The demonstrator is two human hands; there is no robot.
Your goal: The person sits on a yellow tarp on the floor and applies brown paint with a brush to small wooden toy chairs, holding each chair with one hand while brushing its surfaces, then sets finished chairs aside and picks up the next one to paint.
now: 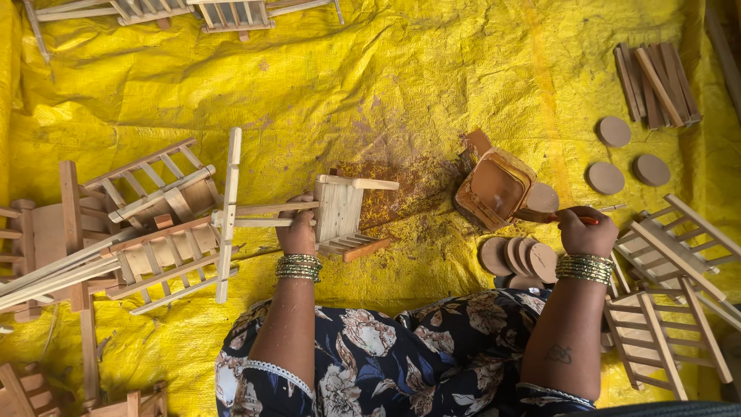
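Gripping a small pale wooden frame piece [340,212], the left hand [297,232] is closing around its long handle bar and keeping it raised over the yellow tarp [347,85]. The right hand [584,230] is clenching a thin orange-handled brush [594,220] beside the tilted orange tub [494,189] of brown stain. Round wooden discs [521,256] are lying just below the tub, with slatted frames [154,224] piling up at both sides. Leaning as it is, the tub could tip further and spill stain over the discs.
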